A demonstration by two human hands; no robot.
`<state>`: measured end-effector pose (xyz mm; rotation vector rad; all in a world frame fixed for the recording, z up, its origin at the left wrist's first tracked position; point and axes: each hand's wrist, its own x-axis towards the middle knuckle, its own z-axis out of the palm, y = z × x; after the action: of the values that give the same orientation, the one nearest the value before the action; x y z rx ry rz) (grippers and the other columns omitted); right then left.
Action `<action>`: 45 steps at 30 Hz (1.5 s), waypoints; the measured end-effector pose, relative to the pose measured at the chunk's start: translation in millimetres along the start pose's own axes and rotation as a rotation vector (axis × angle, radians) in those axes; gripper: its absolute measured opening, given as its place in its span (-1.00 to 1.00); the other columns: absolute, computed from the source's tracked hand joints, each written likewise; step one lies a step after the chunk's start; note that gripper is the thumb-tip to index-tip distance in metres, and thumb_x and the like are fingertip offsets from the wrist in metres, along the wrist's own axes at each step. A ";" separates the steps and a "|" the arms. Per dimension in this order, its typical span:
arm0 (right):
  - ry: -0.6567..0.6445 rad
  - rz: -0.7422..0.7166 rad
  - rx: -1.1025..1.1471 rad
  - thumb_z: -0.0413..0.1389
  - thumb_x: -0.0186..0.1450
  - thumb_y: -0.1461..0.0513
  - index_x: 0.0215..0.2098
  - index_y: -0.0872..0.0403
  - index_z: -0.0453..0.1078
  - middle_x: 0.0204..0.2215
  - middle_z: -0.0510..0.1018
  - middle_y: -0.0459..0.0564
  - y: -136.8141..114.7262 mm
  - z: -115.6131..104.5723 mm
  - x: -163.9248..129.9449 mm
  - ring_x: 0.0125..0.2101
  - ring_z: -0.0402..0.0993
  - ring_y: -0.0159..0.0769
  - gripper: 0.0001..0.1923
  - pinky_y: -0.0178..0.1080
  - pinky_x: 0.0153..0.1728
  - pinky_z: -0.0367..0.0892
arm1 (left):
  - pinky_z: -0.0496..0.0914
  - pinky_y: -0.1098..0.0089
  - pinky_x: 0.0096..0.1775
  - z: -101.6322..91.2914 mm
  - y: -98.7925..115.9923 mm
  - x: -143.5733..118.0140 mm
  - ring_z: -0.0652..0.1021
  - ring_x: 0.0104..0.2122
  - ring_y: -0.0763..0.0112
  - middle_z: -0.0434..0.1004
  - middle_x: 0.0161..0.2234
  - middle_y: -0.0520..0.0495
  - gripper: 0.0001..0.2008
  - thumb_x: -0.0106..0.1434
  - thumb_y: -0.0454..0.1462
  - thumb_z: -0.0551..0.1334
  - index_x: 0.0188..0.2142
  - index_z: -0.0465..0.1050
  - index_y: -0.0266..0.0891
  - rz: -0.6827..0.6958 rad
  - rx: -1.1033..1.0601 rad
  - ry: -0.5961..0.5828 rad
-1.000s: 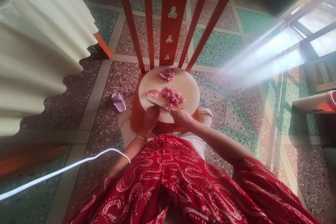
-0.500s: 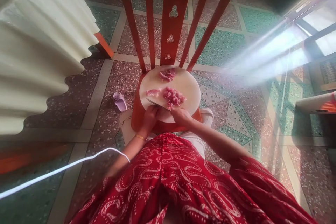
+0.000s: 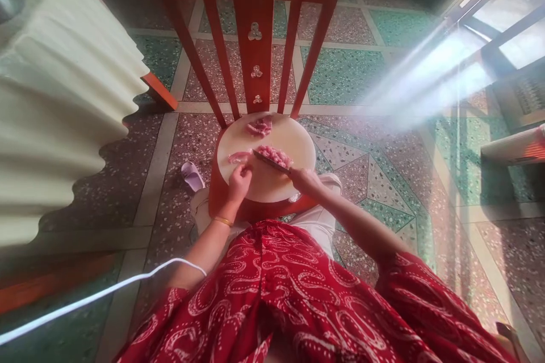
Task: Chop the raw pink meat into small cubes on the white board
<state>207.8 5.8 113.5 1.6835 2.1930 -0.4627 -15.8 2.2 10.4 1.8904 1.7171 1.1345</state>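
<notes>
Left hand (image 3: pixel 239 182) has come up off the board's near edge since the last frame, and the knife (image 3: pixel 272 163) has swung up with it. Nearest me it's just a red patterned top (image 3: pixel 272 272), with a white cable (image 3: pixel 97 291) running off toward 8 o'clock. Left fingers look curled in at about 8 o'clock on the round board (image 3: pixel 298 136); can't tell if they're actually pinching anything. Right hand (image 3: pixel 304 181), at 4 o'clock, is wrapped round the knife handle, blade pointing toward 10.

Key bit imo: the strip of meat (image 3: pixel 239 157) sits at 9 o'clock on the board, just past the left fingers at their 12, long axis roughly 9-to-3. Left hand's way closer to it than the right, and the knife tip is right by its 3 o'clock end, with the chopped pile (image 3: pixel 279 155) just past the blade. Slipper (image 3: pixel 193 176) on the floor (image 3: pixel 157 181) off at 8. Farther out, another chunk of meat (image 3: pixel 259 126) at 12, then the chair back (image 3: pixel 258 51).
</notes>
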 end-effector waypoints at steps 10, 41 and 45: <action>-0.026 -0.036 0.064 -0.18 0.38 0.22 -0.03 0.09 0.21 -0.32 0.54 0.09 -23.3 6.3 -23.0 -0.34 0.52 -0.19 -0.74 -0.31 -0.43 0.29 | 0.33 0.15 -0.02 9.7 20.4 -27.7 0.39 -0.05 0.21 0.39 -0.08 -0.20 -0.78 0.29 -0.29 0.08 -0.10 0.38 -0.21 0.242 0.148 -0.104; -0.107 -0.057 -0.077 -0.17 0.38 0.22 0.06 0.08 0.17 -0.35 0.55 0.09 3.8 11.2 -22.0 -0.30 0.53 -0.16 -0.69 -0.29 -0.40 0.30 | 0.38 0.24 -0.11 14.6 4.9 -26.3 0.42 -0.18 0.26 0.46 -0.21 -0.13 -0.78 0.30 -0.29 0.06 -0.18 0.45 -0.24 0.254 0.124 -0.119; -0.049 -0.050 -0.053 -0.17 0.38 0.24 -0.02 0.08 0.22 -0.35 0.55 0.09 -10.3 1.7 -19.5 -0.29 0.52 -0.17 -0.73 -0.30 -0.40 0.29 | 0.36 0.20 -0.05 9.7 11.5 -29.1 0.41 -0.12 0.26 0.44 -0.18 -0.14 -0.79 0.30 -0.28 0.06 -0.17 0.45 -0.21 0.259 0.106 -0.083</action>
<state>202.7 -14.2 121.4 1.5770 2.1962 -0.4500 0.6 -25.2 3.2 2.2437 1.5486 1.0546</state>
